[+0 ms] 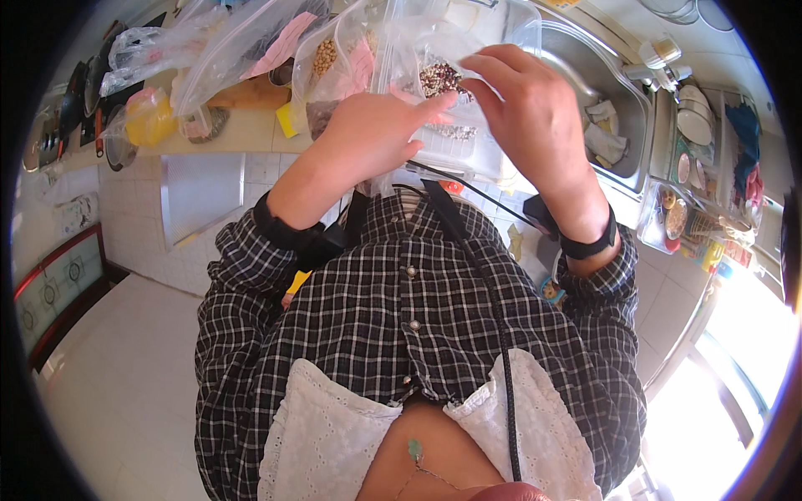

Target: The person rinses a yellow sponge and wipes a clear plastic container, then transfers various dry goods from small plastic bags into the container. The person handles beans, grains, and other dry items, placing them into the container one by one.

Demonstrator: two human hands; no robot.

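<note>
Both of my hands are over a clear plastic bag of mixed dark and pale grains point(440, 79) at the top centre. My left hand point(385, 128) lies at its near left side, index finger stretched towards the grains. My right hand point(526, 103) is at its right, thumb and fingertips bent towards the bag's edge; whether they pinch the plastic is hard to tell. Beneath is a clear plastic container point(460, 153). Just left stands a clear bag with round tan beans or chickpeas point(324, 57) and a pink paper.
A steel sink point(633, 134) with wet cloths or scraps lies right of the container. More clear zip bags point(235, 59), a yellow bag point(150, 119) and pans point(75, 94) fill the counter's left. A dish rack with bowls point(694, 119) stands far right. A black cable point(479, 193) crosses below my hands.
</note>
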